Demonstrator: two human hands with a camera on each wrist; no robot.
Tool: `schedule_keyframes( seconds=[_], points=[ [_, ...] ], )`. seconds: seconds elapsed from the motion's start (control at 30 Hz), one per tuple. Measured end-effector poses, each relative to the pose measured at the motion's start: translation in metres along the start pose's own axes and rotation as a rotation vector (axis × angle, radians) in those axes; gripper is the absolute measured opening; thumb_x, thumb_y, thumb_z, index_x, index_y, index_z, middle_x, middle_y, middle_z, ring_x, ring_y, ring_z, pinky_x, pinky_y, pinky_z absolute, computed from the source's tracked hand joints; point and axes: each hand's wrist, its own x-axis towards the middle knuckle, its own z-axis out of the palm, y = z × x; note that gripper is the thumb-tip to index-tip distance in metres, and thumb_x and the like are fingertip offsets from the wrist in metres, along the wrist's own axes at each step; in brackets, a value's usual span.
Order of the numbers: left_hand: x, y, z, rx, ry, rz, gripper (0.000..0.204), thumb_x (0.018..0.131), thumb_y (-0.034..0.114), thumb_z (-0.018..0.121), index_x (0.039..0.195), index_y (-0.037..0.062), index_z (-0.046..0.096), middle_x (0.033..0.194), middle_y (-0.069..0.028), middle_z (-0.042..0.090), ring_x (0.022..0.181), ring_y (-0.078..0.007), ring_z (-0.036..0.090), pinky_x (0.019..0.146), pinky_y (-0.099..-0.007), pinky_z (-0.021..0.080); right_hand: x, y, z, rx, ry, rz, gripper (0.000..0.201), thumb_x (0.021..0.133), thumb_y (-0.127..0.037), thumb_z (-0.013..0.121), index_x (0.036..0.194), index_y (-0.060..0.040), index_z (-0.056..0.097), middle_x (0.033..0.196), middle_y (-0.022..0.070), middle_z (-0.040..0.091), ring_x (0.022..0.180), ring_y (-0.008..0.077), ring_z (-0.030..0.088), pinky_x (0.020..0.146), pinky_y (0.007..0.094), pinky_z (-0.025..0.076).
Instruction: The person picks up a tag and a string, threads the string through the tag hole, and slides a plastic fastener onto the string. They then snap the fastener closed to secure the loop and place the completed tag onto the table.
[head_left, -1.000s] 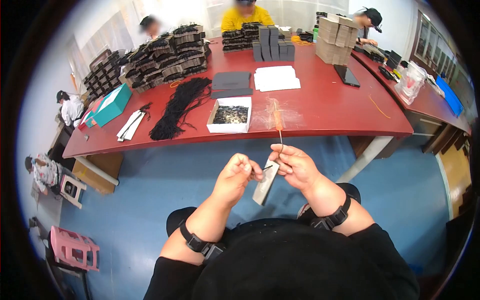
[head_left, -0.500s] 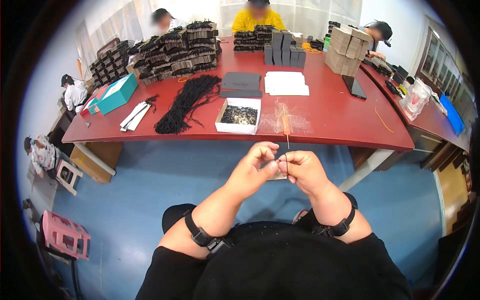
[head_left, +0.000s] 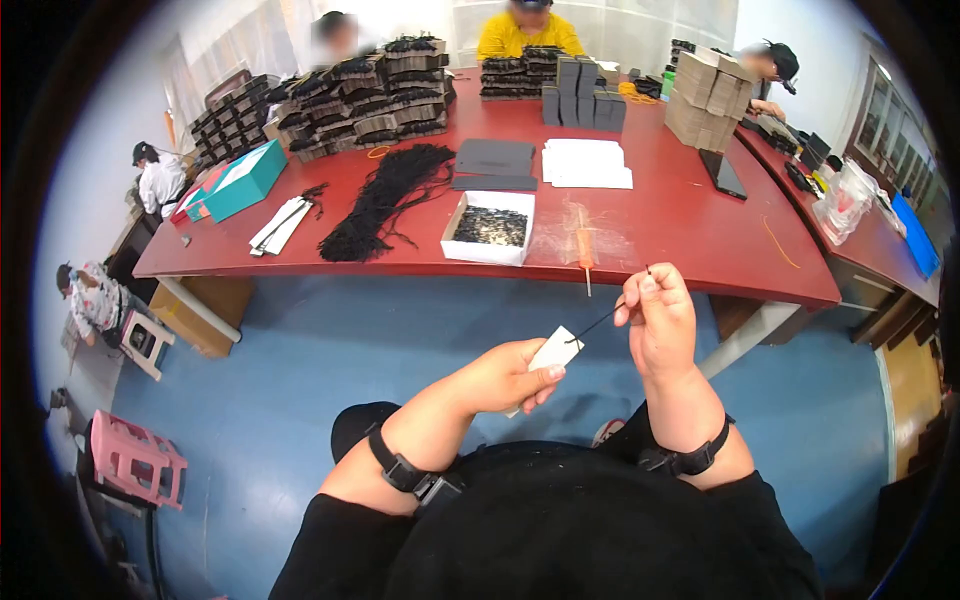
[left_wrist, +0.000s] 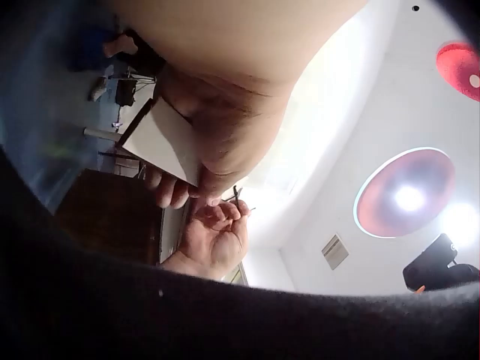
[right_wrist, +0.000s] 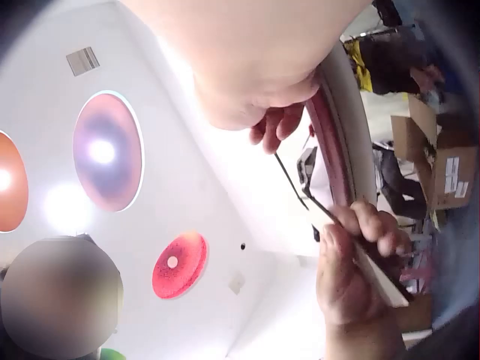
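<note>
My left hand (head_left: pixel 515 378) grips a pale stack of cards (head_left: pixel 556 350), its thumb across the top face and fingers beneath. A thin black cord (head_left: pixel 601 320) comes out of the stack's upper end and runs up to my right hand (head_left: pixel 662 318), which pinches it between thumb and fingertips. In the right wrist view the cord (right_wrist: pixel 289 178) stretches from the right fingers down toward the stack's end. The left wrist view shows the stack's broad white face (left_wrist: pixel 163 139), partly hidden by the palm. Both hands are in front of the table's near edge.
An orange-handled awl (head_left: pixel 585 246) lies at the red table's (head_left: pixel 380 262) front edge, its tip jutting out. Beside it are a white box (head_left: pixel 530 250) of small pieces, a black cord bundle (head_left: pixel 375 205), grey cards (head_left: pixel 495 158) and white cards (head_left: pixel 588 165). Tall stacks (head_left: pixel 360 105) stand behind.
The hands were close together at the stack's end; now the right hand has moved up and right with the cord, drawing it straight. The left hand now holds the stack lower, thumb on top.
</note>
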Motion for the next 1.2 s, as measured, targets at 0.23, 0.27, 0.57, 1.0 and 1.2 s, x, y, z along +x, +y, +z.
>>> schedule_keyframes(
  seconds=[0.23,0.27,0.57,1.0,1.2],
  points=[
    [-0.008,0.005,-0.003,0.084,0.129,-0.096,0.034,0.095,0.035,0.046,0.079,0.0052,0.05,0.06,-0.0006,0.053,0.046,-0.0074,0.049,0.042,-0.0221,0.04,-0.01,-0.008,0.01,-0.916,-0.332,-0.125,0.034,0.072,-0.019,0.076,0.09,-0.005,0.052,0.071,0.0029,0.053,0.064,0.0111,0.053,0.057,0.0248,0.043],
    [-0.009,0.005,-0.003,0.085,0.128,-0.094,0.034,0.095,0.035,0.046,0.079,0.0052,0.05,0.06,-0.0006,0.053,0.046,-0.0074,0.049,0.042,-0.0221,0.04,-0.007,-0.008,0.014,-1.006,-0.443,-0.167,0.034,0.069,-0.018,0.077,0.088,-0.0055,0.053,0.069,0.0028,0.051,0.062,0.0101,0.05,0.056,0.0239,0.041],
    [-0.014,0.005,-0.006,0.02,-0.018,-0.114,0.034,0.097,0.035,0.041,0.08,0.0064,0.05,0.06,-0.0011,0.053,0.045,-0.0079,0.049,0.043,-0.0213,0.04,0.015,-0.025,-0.001,-1.004,-0.513,-0.414,0.038,0.062,-0.026,0.08,0.088,-0.0045,0.063,0.067,0.0069,0.052,0.058,0.0218,0.05,0.054,0.0335,0.04],
    [-0.04,0.037,-0.013,0.761,0.165,-0.084,0.026,0.095,0.027,0.043,0.087,0.0028,0.048,0.064,-0.008,0.054,0.056,-0.0212,0.059,0.055,-0.0368,0.046,0.005,-0.026,0.008,-1.012,-0.321,-0.553,0.041,0.07,-0.012,0.074,0.047,-0.0065,0.04,0.048,0.0058,0.034,0.043,0.0204,0.035,0.042,0.0327,0.027],
    [-0.078,0.124,-0.105,0.689,0.648,0.029,0.014,0.084,0.011,0.06,0.094,0.0024,0.055,0.074,-0.0052,0.06,0.065,-0.013,0.063,0.054,-0.0286,0.051,0.072,-0.054,-0.016,-0.995,-0.422,-0.113,0.053,0.08,-0.017,0.062,0.129,-0.0089,0.043,0.133,0.008,0.038,0.109,0.0203,0.05,0.086,0.0313,0.042]
  ],
)
